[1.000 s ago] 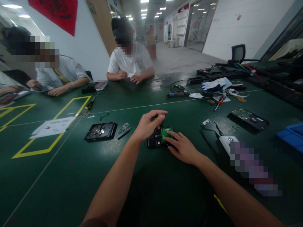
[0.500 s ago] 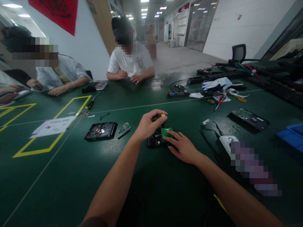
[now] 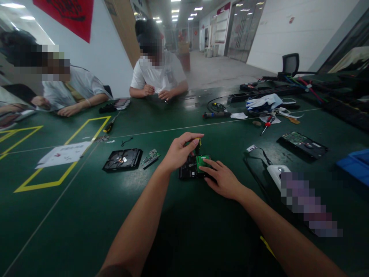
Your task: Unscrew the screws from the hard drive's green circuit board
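My left hand [image 3: 180, 152] is closed around the yellow-and-black handle of a small screwdriver [image 3: 198, 143], held upright over a black hard drive [image 3: 188, 170] in the middle of the green table. The drive carries a green circuit board [image 3: 202, 160]. My right hand [image 3: 223, 179] lies flat on the drive's right side with its fingers stretched over the board, pressing it down.
A second opened drive [image 3: 123, 159] and a loose circuit board [image 3: 150, 157] lie to the left. Another drive [image 3: 304, 144], a red screwdriver [image 3: 267, 124], cables, a white device [image 3: 279, 172] and a blue bin [image 3: 356, 163] are on the right. Two people sit at the far side.
My left fingers have turned slightly on the screwdriver handle, whose yellow cap showed half a second ago and is now partly covered. The right hand and the drive have not moved.
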The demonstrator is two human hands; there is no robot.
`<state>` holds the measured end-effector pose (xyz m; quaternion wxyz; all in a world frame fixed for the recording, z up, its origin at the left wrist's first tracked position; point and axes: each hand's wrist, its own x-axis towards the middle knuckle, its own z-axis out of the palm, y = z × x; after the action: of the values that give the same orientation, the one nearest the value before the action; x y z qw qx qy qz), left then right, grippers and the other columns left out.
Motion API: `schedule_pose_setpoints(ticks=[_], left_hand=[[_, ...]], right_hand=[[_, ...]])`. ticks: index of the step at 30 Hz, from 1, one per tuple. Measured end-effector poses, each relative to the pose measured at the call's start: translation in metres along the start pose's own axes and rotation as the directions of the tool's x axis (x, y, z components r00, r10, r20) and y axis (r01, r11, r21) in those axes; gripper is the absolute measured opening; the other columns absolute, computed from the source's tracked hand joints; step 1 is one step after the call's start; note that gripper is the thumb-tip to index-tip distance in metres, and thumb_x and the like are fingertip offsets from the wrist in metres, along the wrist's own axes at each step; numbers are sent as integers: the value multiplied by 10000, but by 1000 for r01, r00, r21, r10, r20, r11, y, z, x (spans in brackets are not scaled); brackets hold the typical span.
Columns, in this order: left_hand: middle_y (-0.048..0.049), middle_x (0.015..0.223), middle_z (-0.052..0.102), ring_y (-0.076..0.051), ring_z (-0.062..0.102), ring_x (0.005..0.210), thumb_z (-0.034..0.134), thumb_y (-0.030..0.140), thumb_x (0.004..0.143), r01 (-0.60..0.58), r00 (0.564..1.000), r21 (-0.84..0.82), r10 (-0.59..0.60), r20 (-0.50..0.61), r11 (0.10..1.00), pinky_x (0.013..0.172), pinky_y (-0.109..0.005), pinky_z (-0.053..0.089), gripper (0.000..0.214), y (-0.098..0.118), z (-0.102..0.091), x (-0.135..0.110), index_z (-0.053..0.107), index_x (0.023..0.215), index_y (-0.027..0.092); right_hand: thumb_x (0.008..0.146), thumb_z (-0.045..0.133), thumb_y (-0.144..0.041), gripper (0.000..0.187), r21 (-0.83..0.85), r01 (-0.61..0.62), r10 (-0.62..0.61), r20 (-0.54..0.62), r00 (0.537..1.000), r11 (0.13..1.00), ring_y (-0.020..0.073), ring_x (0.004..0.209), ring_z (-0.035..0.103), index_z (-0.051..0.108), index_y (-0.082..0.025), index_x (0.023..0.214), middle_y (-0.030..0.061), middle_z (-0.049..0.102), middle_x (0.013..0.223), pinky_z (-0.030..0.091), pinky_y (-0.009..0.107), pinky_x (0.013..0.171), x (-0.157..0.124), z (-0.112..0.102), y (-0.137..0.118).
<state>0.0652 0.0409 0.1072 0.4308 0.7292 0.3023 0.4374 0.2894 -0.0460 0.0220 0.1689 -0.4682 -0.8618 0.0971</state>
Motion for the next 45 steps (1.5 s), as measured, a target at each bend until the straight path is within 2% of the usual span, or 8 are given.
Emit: schedule_pose_setpoints(ticks=[5,11,14,22,30,34,38,45], left_hand=[[-99,1199,714,-196,674,939,507,365,1051,16,999,-61,-14,39,998,583,-236,562,341,-1,4,1,710,1283,221],[-81,1099,719,-182,663,947,734,354,931,-65,990,196,88,-113,979,648,-233,514,241,0,6,-1,736,1113,196],[-76,1038,707,-185,655,945,780,366,893,-65,983,254,106,-150,965,638,-233,492,243,2,5,-1,735,1055,192],[-98,1229,703,-166,659,857,543,337,1031,15,997,-34,-13,74,999,569,-232,546,337,-1,1,0,675,1324,238],[-80,1124,708,-194,656,1002,740,307,916,-61,991,192,82,-102,980,680,-234,560,234,-3,4,0,725,1126,206],[-89,1169,678,-198,654,1018,683,314,947,-22,997,74,27,-66,997,645,-232,592,250,-5,7,0,684,1172,207],[-78,1135,686,-187,675,1009,611,307,989,1,1000,-74,-2,-14,997,717,-270,623,255,-10,10,1,619,1226,211],[-92,1132,694,-190,683,1002,554,251,1016,-56,998,-65,58,22,996,735,-283,601,223,-9,8,1,614,1224,198]], right_hand=[[1025,560,-315,474,7,17,-17,2,1000,1000,325,1414,507,544,-341,1498,62,412,1654,413,593,1151,1,-1,1],[1029,552,-324,471,5,19,-19,-1,1000,1000,327,1401,514,546,-341,1500,66,408,1658,438,587,1119,1,-2,0],[1031,552,-339,474,11,13,-13,5,1000,1000,332,1389,522,538,-356,1504,58,404,1660,457,592,1099,1,-2,0],[1030,559,-335,491,5,11,-11,-5,1000,1000,333,1401,515,518,-382,1516,44,408,1656,448,604,1112,0,-1,1],[1046,532,-348,473,-2,9,-9,8,1000,1000,326,1404,512,515,-386,1516,37,394,1666,456,599,1111,0,-1,1],[1044,532,-334,458,-11,20,-20,-1,1000,1000,320,1421,499,536,-352,1502,57,418,1650,430,597,1136,2,0,1],[1042,537,-334,439,-17,26,-26,-7,1000,1000,311,1427,497,557,-331,1480,65,421,1649,431,582,1140,3,1,1],[1043,532,-349,438,-20,16,-16,-12,1000,1000,322,1426,498,555,-329,1480,67,434,1640,417,601,1155,4,2,-1]])
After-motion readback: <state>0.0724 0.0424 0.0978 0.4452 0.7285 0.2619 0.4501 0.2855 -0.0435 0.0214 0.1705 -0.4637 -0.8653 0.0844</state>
